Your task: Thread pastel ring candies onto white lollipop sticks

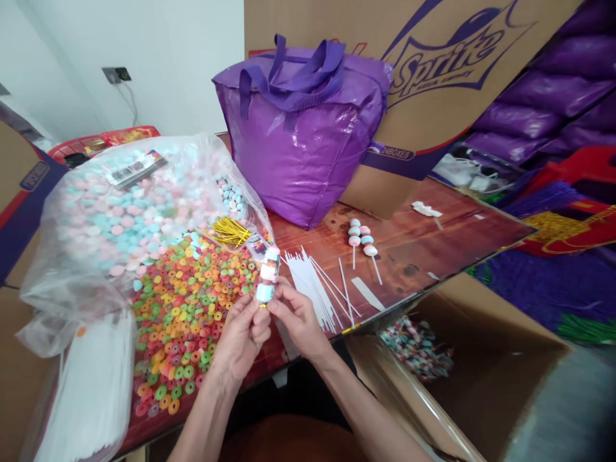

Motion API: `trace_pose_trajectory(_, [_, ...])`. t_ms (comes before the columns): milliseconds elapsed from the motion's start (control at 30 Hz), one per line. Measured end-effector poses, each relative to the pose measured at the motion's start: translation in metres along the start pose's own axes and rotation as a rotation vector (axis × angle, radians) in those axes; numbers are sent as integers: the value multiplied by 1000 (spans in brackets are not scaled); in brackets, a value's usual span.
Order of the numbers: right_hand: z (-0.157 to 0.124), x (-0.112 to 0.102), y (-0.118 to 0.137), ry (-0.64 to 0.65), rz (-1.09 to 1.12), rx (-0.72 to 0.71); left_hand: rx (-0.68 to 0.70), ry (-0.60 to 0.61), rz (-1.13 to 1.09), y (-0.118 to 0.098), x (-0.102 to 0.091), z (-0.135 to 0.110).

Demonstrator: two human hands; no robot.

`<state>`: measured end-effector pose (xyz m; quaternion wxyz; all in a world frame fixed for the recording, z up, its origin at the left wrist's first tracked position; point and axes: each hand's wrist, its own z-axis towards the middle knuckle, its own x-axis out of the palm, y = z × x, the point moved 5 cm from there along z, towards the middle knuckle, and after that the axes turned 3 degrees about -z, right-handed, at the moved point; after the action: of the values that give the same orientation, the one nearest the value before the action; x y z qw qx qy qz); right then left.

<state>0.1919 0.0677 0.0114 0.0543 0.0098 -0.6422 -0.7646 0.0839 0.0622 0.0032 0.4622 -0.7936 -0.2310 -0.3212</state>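
Upright between my two hands stands a marshmallow stick (pixel 268 274), its pink, white and blue pieces in a clear printed wrapper. A gold twist tie (pixel 263 305) sits at its lower end. My left hand (pixel 242 335) is closed in a pinch just below the marshmallows. From the other side, my right hand (pixel 301 316) pinches at the same spot with thumb and forefinger. The fingers hide the lower stick. Loose gold twist ties (pixel 230 231) lie behind the hands, and white sticks (pixel 310 290) are spread to the right.
Coloured gummy rings (pixel 190 308) cover the table's left side beside a large bag of marshmallows (pixel 129 212) and bagged sticks (pixel 89 391). A purple bag (pixel 298 147) stands behind. Two unwrapped marshmallow sticks (pixel 362 239) lie at right. Below is a cardboard box (pixel 500 321) holding finished-looking wrapped pieces (pixel 418 346).
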Motion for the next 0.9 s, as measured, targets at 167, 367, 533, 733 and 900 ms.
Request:
trace_pose_trajectory(167, [3,-6,8,121,-260,-95,-34,30,64,4,1,-2])
trace_pose_trajectory(367, [-1,-1,4,31,-494,-139,278,-141,328,1,-7,1])
trace_pose_trajectory(533, [-3,0,2,10,-590,-91,358,-152,425,6,-15,-1])
trace_pose_trajectory(733, [-9,-6,-14,21,-216,145,191,-155,153,14,-19,5])
trace_pose_trajectory(900, [-16,-13,-3,-100,-456,-133,-88,-210,-165,19,-17,15])
